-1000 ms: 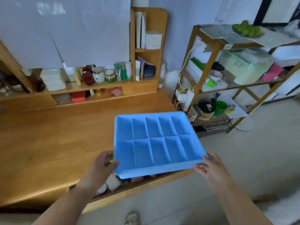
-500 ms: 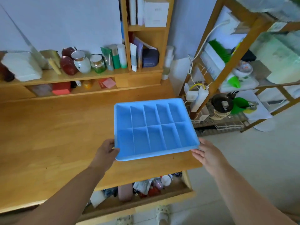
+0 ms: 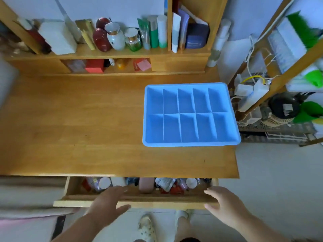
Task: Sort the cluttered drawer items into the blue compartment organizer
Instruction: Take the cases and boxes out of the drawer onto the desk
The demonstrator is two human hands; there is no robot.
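The blue compartment organizer (image 3: pixel 190 143) lies empty on the right part of the wooden desk (image 3: pixel 78 130), its right edge near the desk's end. Below the desk edge the drawer (image 3: pixel 139 200) stands partly pulled out, crammed with small items: a pink case (image 3: pixel 146 184), a white-capped bottle (image 3: pixel 103 183), a foil packet (image 3: pixel 166 183), red pieces. My left hand (image 3: pixel 108 201) hovers over the drawer's front rail with fingers spread. My right hand (image 3: pixel 225 206) is at the drawer's right front corner, fingers straight. Neither hand holds anything.
A low shelf (image 3: pixel 108 55) at the desk's back carries jars, tubes, boxes and books. A wooden rack (image 3: pixel 272 84) with a power strip, cables and kitchen items stands right of the desk. My slippered feet (image 3: pixel 146 227) are on the floor below the drawer.
Both hands set the organizer down on the desk and let go, then dropped to the open drawer. The view tilted downward, showing more of the drawer.
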